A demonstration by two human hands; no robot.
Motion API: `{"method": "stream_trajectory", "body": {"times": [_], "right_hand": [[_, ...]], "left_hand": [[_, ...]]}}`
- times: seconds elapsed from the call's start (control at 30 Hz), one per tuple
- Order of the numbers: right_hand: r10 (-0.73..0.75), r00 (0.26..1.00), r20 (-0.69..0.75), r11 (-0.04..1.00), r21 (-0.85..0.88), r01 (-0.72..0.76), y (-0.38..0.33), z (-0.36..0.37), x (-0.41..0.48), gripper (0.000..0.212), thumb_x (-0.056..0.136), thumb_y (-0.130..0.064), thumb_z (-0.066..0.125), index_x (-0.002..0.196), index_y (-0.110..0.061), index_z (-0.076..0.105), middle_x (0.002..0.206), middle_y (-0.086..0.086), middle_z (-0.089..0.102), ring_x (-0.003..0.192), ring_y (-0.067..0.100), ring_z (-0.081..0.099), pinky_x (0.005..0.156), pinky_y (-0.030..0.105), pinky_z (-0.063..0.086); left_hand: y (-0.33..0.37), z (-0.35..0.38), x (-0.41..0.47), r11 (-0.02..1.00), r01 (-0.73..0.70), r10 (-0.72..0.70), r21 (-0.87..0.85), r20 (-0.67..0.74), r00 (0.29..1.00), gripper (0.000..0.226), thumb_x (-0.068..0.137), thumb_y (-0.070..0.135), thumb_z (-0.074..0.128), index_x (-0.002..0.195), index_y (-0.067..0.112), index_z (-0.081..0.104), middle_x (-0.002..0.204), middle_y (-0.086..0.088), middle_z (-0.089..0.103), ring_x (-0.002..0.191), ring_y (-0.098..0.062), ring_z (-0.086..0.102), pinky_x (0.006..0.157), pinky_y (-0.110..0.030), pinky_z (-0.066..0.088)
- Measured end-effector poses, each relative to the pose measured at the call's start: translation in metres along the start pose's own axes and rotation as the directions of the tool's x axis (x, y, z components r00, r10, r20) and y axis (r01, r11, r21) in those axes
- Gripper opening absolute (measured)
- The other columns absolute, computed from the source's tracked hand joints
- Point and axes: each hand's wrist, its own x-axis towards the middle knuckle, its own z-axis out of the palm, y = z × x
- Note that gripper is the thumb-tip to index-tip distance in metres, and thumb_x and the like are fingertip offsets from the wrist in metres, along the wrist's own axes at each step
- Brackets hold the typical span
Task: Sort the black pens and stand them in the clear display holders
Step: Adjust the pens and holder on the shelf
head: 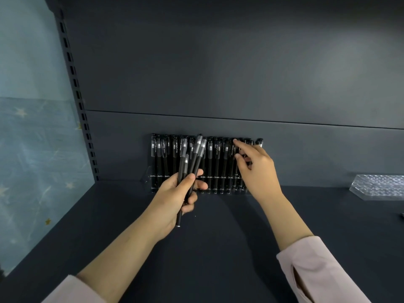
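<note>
A clear display holder (147,174) stands against the back wall of the dark shelf, filled with a row of upright black pens (215,162). My left hand (175,193) grips a bundle of several black pens (190,158), caps up, in front of the row's left half. My right hand (255,167) reaches into the right end of the row. Its thumb and fingers pinch one standing pen (235,162) near the cap, with the index finger stretched over the pen tops.
A second clear holder (378,186) lies flat on the shelf at the far right. A dark item (401,215) peeks in at the right edge. A slotted upright (76,95) and a light blue starred panel (32,138) bound the left side.
</note>
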Motion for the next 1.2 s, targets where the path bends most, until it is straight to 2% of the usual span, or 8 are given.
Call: {"method": "stream_trajectory", "body": {"times": [0.13, 0.33, 0.5, 0.6, 0.73, 0.93, 1.03, 1.2], "right_hand": [[-0.028, 0.999, 0.036, 0.999, -0.037, 0.029, -0.017, -0.005, -0.003, 0.046, 0.093, -0.014, 0.059, 0.137, -0.025, 0.049, 0.110, -0.002, 0.057, 0.099, 0.017, 0.056, 0.086, 0.032, 0.051], [0.120, 0.982, 0.145, 0.946, 0.283, -0.158, -0.060, -0.009, -0.003, 0.034, 0.092, -0.027, 0.062, 0.125, -0.028, 0.055, 0.101, -0.015, 0.062, 0.091, -0.004, 0.057, 0.075, 0.007, 0.043], [0.222, 0.947, 0.232, 0.811, 0.494, -0.312, -0.064, -0.008, -0.006, 0.018, 0.089, -0.023, 0.067, 0.107, -0.022, 0.062, 0.087, -0.009, 0.070, 0.085, 0.011, 0.067, 0.080, 0.029, 0.055], [0.255, 0.924, 0.285, 0.694, 0.611, -0.380, -0.063, -0.010, -0.006, 0.020, 0.089, -0.015, 0.067, 0.108, -0.016, 0.060, 0.083, -0.004, 0.070, 0.077, 0.010, 0.067, 0.072, 0.024, 0.055], [0.380, 0.918, 0.110, 0.631, 0.695, -0.345, -0.051, -0.020, 0.002, 0.027, 0.091, -0.002, 0.060, 0.112, -0.019, 0.055, 0.085, 0.005, 0.070, 0.073, 0.011, 0.066, 0.071, 0.024, 0.055], [0.372, 0.906, -0.202, 0.848, 0.470, -0.243, -0.023, -0.037, 0.004, 0.025, 0.091, -0.016, 0.062, 0.106, -0.033, 0.051, 0.085, 0.003, 0.069, 0.077, 0.017, 0.064, 0.073, 0.024, 0.050], [0.305, 0.918, -0.253, 0.902, 0.385, -0.194, -0.022, -0.036, 0.003, 0.025, 0.091, -0.019, 0.065, 0.106, -0.032, 0.051, 0.085, -0.002, 0.065, 0.069, 0.003, 0.057, 0.064, 0.008, 0.041], [0.160, 0.940, -0.300, 0.970, 0.222, -0.094, -0.021, -0.029, -0.001, 0.024, 0.091, -0.016, 0.064, 0.107, -0.029, 0.051, 0.086, -0.001, 0.059, 0.075, 0.007, 0.055, 0.068, 0.010, 0.043]], "left_hand": [[0.001, 0.001, -0.003, 0.999, -0.014, 0.012, 0.046, 0.040, 0.999, 0.022, 0.102, 0.018, 0.048, 0.116, 0.013, 0.063, 0.100, -0.003, 0.076, 0.058, -0.007, 0.052, 0.051, -0.020, 0.042], [0.002, 0.006, -0.008, 0.997, -0.051, 0.045, 0.056, 0.107, 0.993, 0.021, 0.101, 0.018, 0.049, 0.117, 0.010, 0.060, 0.108, -0.003, 0.075, 0.066, -0.008, 0.059, 0.063, -0.025, 0.044], [0.000, 0.006, -0.009, 0.997, -0.047, 0.039, 0.062, 0.129, 0.991, 0.020, 0.100, 0.017, 0.051, 0.117, 0.011, 0.059, 0.107, -0.003, 0.075, 0.069, -0.009, 0.060, 0.066, -0.026, 0.046], [-0.002, 0.005, -0.008, 0.997, -0.048, 0.040, 0.056, 0.136, 0.990, 0.021, 0.100, 0.018, 0.050, 0.119, 0.013, 0.059, 0.109, -0.003, 0.074, 0.074, -0.011, 0.063, 0.066, -0.025, 0.049], [-0.004, 0.003, -0.005, 1.000, -0.014, 0.013, 0.011, 0.102, 0.995, 0.023, 0.101, 0.020, 0.049, 0.120, 0.012, 0.060, 0.108, -0.006, 0.074, 0.079, -0.017, 0.068, 0.066, -0.027, 0.054], [-0.008, 0.003, -0.002, 0.996, 0.004, -0.010, 0.089, 0.065, 0.998, 0.021, 0.101, 0.022, 0.049, 0.116, 0.015, 0.062, 0.081, -0.004, 0.072, 0.052, -0.008, 0.047, 0.044, -0.020, 0.036], [-0.011, 0.002, -0.001, 0.994, -0.004, -0.006, 0.110, 0.090, 0.996, 0.021, 0.102, 0.022, 0.049, 0.116, 0.016, 0.062, 0.073, 0.000, 0.066, 0.051, -0.007, 0.041, 0.042, -0.019, 0.031], [-0.012, 0.000, 0.000, 0.993, -0.011, -0.001, 0.122, 0.102, 0.995, 0.021, 0.101, 0.023, 0.049, 0.115, 0.016, 0.063, 0.069, 0.001, 0.062, 0.049, -0.006, 0.038, 0.041, -0.018, 0.030]]}}
